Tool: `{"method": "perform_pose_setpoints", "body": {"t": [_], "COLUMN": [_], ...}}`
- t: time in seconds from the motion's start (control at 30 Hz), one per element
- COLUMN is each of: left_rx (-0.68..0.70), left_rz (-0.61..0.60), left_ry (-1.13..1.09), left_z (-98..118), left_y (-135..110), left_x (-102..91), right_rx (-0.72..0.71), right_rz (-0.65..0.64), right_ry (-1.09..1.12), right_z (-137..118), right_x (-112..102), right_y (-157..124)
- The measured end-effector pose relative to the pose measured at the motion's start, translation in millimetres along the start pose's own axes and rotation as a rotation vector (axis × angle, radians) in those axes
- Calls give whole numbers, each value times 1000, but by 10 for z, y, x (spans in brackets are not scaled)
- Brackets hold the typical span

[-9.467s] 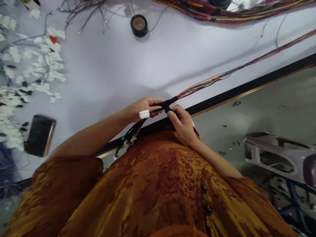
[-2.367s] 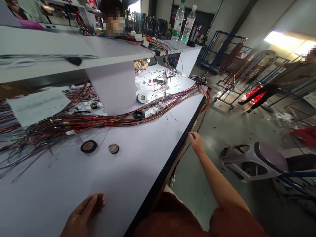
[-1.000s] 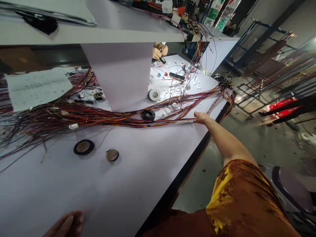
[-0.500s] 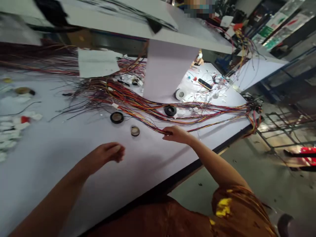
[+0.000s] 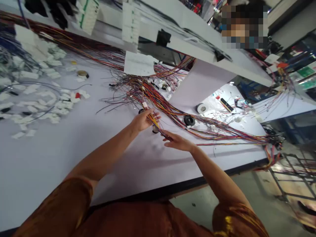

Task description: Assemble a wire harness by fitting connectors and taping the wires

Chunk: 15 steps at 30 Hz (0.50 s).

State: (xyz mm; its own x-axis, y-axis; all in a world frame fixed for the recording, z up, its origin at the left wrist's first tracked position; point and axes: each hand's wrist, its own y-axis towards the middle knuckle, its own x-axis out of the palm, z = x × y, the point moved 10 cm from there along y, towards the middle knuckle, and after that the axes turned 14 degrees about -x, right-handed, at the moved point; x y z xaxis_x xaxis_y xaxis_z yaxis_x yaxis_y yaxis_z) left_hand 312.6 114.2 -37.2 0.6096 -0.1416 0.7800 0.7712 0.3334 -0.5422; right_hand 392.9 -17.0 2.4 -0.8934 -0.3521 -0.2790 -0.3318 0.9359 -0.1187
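Observation:
A long bundle of coloured wires (image 5: 202, 130) runs across the white table (image 5: 74, 148) from the far left to its right edge. My left hand (image 5: 144, 119) grips this bundle near its middle, fingers curled round the strands. My right hand (image 5: 176, 141) lies just to the right, fingers stretched out along the same wires and touching them. A black tape roll (image 5: 189, 120) sits on the table beyond my right hand, and part of another roll (image 5: 155, 129) shows between my hands.
Many white connector housings (image 5: 37, 98) are scattered at the left. A paper sheet (image 5: 139, 64) hangs under a raised shelf (image 5: 197, 42). Another person sits behind the shelf at the far right. A white tape roll (image 5: 201, 108) stands near the shelf support. Floor lies beyond the table's edge.
My left hand has reached forward and closed on the wire bundle. My right hand slid left along the wires. The view has turned left, showing the connector pile.

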Motion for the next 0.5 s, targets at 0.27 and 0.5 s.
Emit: {"method": "perform_pose_setpoints", "body": {"t": [0.27,0.5], "left_rx": [154,71], "left_rz": [-78,52], "left_ry": [8,103], "left_z": [406,77], "left_y": [-425,-697], "left_x": [-148,-258], "right_rx": [216,114], "right_rz": [326,374], "right_ry": [304,543], "right_z": [167,68], "right_x": [-443,-286], "right_y": [398,1686]}}
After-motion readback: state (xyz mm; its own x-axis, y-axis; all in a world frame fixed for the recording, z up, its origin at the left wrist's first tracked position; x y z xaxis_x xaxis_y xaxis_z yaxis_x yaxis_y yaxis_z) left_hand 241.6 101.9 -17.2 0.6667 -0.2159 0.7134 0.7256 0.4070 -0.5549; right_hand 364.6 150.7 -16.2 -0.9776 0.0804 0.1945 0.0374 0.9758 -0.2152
